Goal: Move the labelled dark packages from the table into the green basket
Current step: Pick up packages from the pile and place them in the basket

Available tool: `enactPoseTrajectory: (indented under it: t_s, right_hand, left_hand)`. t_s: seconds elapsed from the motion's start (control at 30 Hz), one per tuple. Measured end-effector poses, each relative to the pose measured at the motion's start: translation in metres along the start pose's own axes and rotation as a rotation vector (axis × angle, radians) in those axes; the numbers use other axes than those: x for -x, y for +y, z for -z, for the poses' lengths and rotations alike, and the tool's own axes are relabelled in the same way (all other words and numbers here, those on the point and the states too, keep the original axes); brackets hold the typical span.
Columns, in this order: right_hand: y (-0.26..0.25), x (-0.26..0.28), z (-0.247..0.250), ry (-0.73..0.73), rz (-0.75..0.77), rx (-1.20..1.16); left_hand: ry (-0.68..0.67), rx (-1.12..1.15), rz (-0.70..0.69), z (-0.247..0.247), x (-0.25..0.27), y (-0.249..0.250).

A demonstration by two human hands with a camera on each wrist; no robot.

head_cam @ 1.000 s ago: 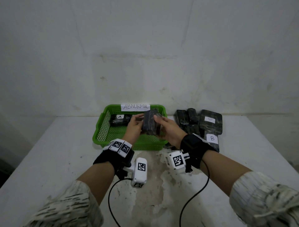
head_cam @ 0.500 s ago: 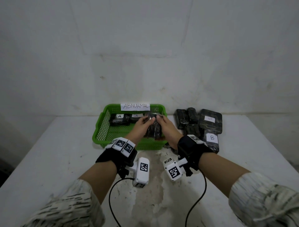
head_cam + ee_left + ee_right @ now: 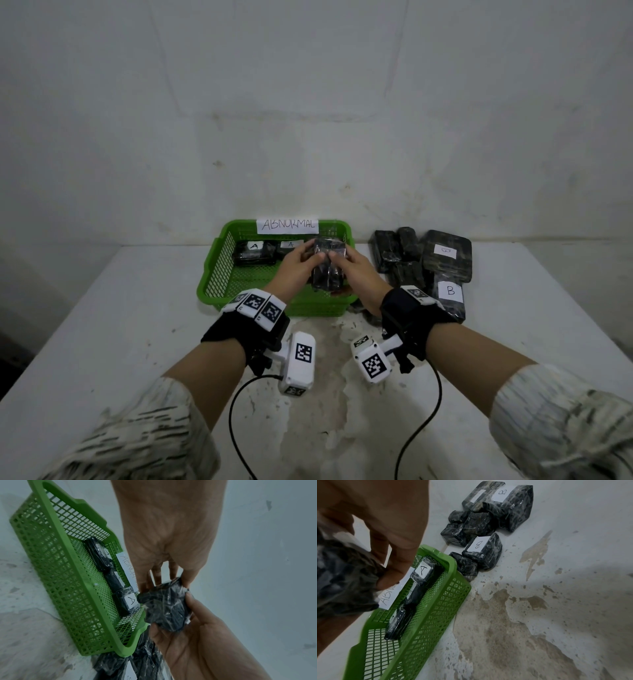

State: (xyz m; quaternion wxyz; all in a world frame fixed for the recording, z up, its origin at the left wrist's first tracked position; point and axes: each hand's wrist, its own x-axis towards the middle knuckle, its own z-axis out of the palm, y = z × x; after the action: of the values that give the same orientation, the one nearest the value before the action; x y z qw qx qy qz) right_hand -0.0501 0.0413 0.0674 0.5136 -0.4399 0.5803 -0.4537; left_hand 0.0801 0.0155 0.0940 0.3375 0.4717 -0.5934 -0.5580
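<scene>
Both hands hold one dark plastic-wrapped package [image 3: 328,265] above the right part of the green basket [image 3: 219,274]. My left hand [image 3: 297,263] grips its left side, my right hand [image 3: 354,270] its right side, fingertips meeting on top. In the left wrist view the package [image 3: 165,607] sits between the two hands, just past the basket [image 3: 56,555] rim. Two dark packages labelled A [image 3: 255,251] lie along the basket's far wall. The right wrist view shows the held package [image 3: 342,577] blurred at the left, and the basket [image 3: 428,615].
A pile of dark packages [image 3: 424,262], some labelled B [image 3: 450,290], lies on the white table [image 3: 102,342] right of the basket. A paper sign reading ABNORMAL [image 3: 287,224] is on the basket's far rim. A wall stands close behind.
Both hands carried the package forward and lower over the basket, and turned it so it lies flatter. The pile on the right has not moved.
</scene>
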Motion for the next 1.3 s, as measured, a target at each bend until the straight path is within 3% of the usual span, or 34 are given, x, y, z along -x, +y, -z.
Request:
enactPoseTrajectory:
  t_s: [0.27,0.6,0.83,0.97,1.1,1.3]
  right_hand:
    - [-0.006,0.010,0.006,-0.002,0.035,0.003]
    - [-0.004,0.009,0.005,-0.028,0.023,0.069]
    - [-0.008,0.013,0.002,-0.035,0.007,-0.042]
    - [-0.013,0.017,0.003,-0.089,0.072,0.079]
    - [-0.013,0.017,0.004,-0.063,0.060,0.187]
    - [-0.008,0.014,-0.001,0.008,0.122,0.166]
  left_hand:
    - [-0.084,0.039,0.025,-0.001,0.001,-0.004]
    - [0.028,0.114,0.073,0.002,-0.003,-0.009]
    - [0.102,0.246,0.116,0.010,-0.005,-0.013]
    - [0.102,0.274,0.166,0.009,-0.003,-0.012]
    - [0.044,0.248,0.206,0.009,-0.004,-0.014]
    - [-0.041,0.219,0.259,0.004,-0.005,-0.013]
